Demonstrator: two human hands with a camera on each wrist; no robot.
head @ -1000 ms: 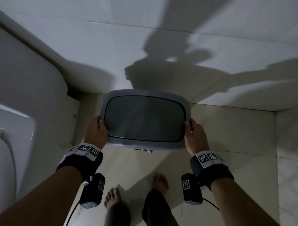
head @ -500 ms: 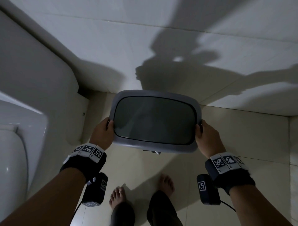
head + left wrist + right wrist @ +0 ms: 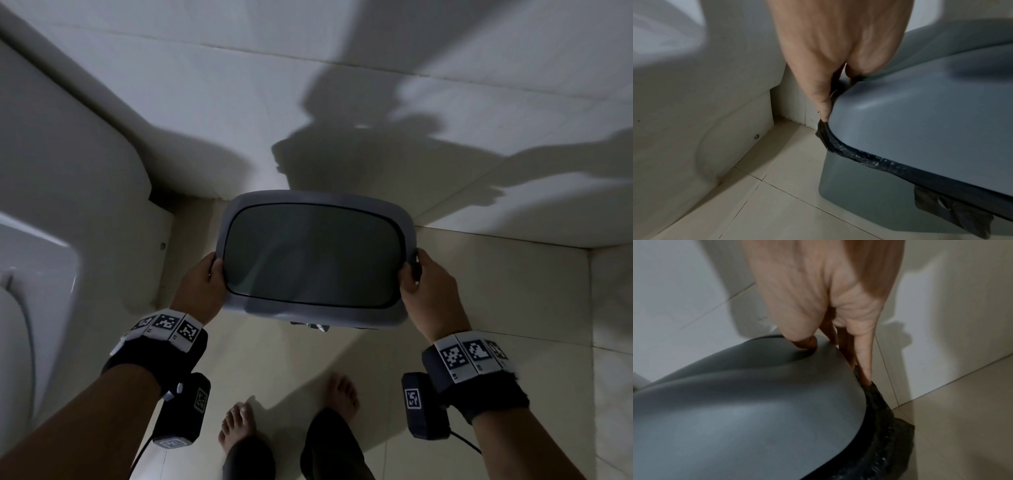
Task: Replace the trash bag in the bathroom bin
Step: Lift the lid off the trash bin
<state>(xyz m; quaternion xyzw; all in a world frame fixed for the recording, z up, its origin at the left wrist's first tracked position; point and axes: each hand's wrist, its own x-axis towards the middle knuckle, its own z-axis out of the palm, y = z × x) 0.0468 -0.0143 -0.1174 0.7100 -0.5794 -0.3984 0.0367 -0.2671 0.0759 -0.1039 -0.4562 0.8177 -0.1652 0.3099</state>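
Note:
The grey bathroom bin (image 3: pixel 859 186) stands between the toilet and the wall corner. Its grey lid (image 3: pixel 239 216) has a dark centre panel (image 3: pixel 315 260). My left hand (image 3: pixel 214 274) grips the lid's left edge, thumb on top and fingers under the rim (image 3: pixel 900 121). On the opposite edge my right hand (image 3: pixel 409 274) holds it the same way. A black trash bag (image 3: pixel 859 155) is pinched under the rim all round; it bunches out on the right side (image 3: pixel 879 443) and a scrap hangs at the front (image 3: pixel 315 326). I cannot tell whether the bin touches the floor.
A white toilet (image 3: pixel 51 205) stands close on the left, its base (image 3: pixel 725 129) a short gap from the bin. A tiled wall (image 3: pixel 342 85) is right behind the bin and another wall (image 3: pixel 962 305) to the right. My bare feet (image 3: pixel 239 428) stand on beige floor tiles.
Both hands keep the same hold on the lid's sides. The head view has swayed a little, and the bin stays about where it was.

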